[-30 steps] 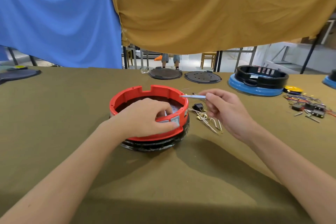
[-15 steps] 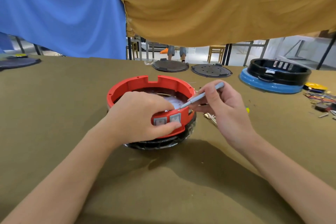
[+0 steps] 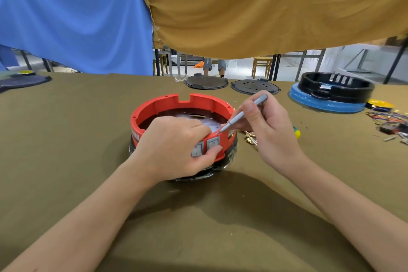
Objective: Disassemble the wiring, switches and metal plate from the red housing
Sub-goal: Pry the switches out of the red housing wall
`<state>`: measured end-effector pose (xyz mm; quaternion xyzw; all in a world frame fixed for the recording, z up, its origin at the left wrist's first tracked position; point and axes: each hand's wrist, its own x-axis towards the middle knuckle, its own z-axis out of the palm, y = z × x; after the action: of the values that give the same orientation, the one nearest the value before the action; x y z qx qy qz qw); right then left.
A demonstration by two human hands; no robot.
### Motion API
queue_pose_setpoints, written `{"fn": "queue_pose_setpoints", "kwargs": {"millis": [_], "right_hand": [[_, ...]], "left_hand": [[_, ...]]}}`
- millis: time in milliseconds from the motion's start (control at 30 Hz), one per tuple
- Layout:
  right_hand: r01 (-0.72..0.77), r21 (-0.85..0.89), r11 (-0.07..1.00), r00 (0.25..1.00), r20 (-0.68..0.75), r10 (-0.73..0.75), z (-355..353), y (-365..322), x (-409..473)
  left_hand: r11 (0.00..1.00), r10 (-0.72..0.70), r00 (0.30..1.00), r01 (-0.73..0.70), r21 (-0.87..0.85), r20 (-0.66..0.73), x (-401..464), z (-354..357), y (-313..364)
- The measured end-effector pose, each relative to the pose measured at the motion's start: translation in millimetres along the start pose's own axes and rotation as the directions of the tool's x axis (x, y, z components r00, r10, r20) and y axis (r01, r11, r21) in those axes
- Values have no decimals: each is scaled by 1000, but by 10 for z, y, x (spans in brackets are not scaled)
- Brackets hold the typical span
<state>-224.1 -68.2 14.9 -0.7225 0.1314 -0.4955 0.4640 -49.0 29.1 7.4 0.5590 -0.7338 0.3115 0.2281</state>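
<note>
**Red housing held at the switch panel, tool tip at its rim**

We worked over the olive-brown table cover [image 3: 66, 150], the widest thing before us; two hanging cloths, one blue [image 3: 72, 13] and one mustard [image 3: 265, 6], closed off the far side. The red housing [image 3: 154, 106] sat near the middle of the table, between our forearms; it was a round, open-topped ring with a notched far rim, a dark perforated floor inside, and a glossy black base beneath it. On its near wall sat two grey rocker switches [image 3: 205, 147], side by side, still in place. Our left hand [image 3: 174, 148] grasped that near wall, fingers curled over the rim to the inside, thumb pressed just below the switches. Our right hand [image 3: 269, 126] pinched a slim grey screwdriver [image 3: 242, 113] like a pen; its tip touched the rim just above the right-hand switch. To the far right stood a black housing on a blue base [image 3: 326, 103]; two dark round lids [image 3: 206, 82] lay at the far edge. A tangle of coloured wires [image 3: 390, 121] lay at the right; pale loose wiring [image 3: 250, 139] lay just beside the red housing, partly hidden by our right hand.
</note>
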Motion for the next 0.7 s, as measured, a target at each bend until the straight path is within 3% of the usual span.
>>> {"fn": "queue_pose_setpoints", "kwargs": {"millis": [167, 700], "right_hand": [[-19, -89, 996, 986, 162, 33, -39, -69, 172], [55, -165, 985, 984, 177, -25, -42, -80, 178]], "left_hand": [[1000, 10, 1000, -10, -17, -18, -7, 23, -23], [997, 30, 999, -32, -77, -23, 0, 29, -62]]}}
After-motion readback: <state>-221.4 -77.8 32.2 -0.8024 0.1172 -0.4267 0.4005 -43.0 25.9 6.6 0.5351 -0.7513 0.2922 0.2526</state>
